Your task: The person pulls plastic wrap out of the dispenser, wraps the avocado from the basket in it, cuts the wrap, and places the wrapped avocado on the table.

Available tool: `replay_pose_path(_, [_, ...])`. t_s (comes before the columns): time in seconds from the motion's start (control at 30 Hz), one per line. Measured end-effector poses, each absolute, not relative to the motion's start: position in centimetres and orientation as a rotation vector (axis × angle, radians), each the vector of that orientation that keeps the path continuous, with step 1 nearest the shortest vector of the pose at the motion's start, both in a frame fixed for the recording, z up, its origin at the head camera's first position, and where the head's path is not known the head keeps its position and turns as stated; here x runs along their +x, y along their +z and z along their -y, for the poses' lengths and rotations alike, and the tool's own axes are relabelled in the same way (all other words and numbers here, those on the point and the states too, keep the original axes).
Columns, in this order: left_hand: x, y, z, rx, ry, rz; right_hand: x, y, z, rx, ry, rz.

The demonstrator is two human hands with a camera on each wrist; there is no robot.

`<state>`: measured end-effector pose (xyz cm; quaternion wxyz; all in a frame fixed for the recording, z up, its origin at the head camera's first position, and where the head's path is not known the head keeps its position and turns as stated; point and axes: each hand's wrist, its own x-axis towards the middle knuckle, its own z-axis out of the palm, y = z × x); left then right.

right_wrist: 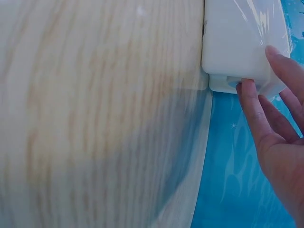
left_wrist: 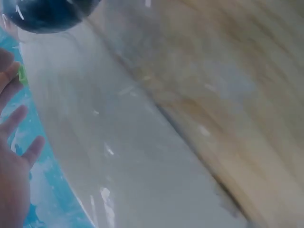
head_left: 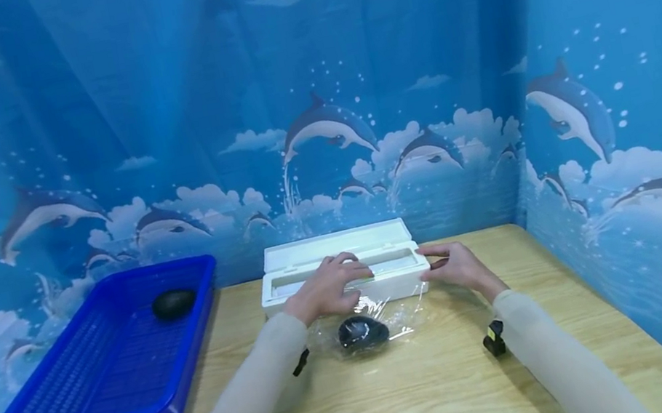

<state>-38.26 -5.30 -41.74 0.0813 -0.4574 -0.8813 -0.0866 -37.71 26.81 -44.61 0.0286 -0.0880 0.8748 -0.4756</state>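
Note:
A white cling film dispenser (head_left: pixel 408 287) stands at the table's back edge with its lid (head_left: pixel 337 243) raised. Clear film (head_left: pixel 400 318) hangs from its front and drapes over a dark, smooth, egg-shaped thing (head_left: pixel 360 334), like an avocado, on the table. My left hand (head_left: pixel 327 290) reaches over the dispenser's front, fingers loosely spread at the slot and film. The left wrist view shows a small green piece (left_wrist: pixel 23 75) close to fingertips. My right hand (head_left: pixel 458 267) grips the dispenser's right end, thumb (right_wrist: pixel 280 64) on one side and fingers tucked at the end.
A blue plastic basket (head_left: pixel 111 356) at the left overhangs the table's edge and holds another dark oval thing (head_left: pixel 174 304). Behind and to the right hangs a blue dolphin-print curtain (head_left: pixel 440 32). The wooden table (head_left: pixel 418 398) extends toward me.

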Motion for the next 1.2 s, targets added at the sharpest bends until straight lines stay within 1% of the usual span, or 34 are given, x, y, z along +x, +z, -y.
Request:
replay_pose_path(0.23, [-37.9, -42.1, 7.5, -1.328, -0.310, 2.632, -37.7, -44.6, -26.6, -0.224, -1.449, -2.705])
replay_pose_path(0.53, [-37.5, -42.0, 8.4, -1.320, -0.375, 2.607, -38.1, -45.0, -26.8, -0.240, -1.460, -2.706])
replay_pose_path(1.0, [-38.0, -43.1, 9.5, -1.271, -0.342, 2.459, -38.0, -44.7, -26.6, -0.242, -1.438, -2.719])
replay_pose_path(1.2, [-37.8, -43.3, 10.7, -1.222, -0.359, 2.395, -38.0, -44.9, -26.9, -0.256, -1.432, -2.723])
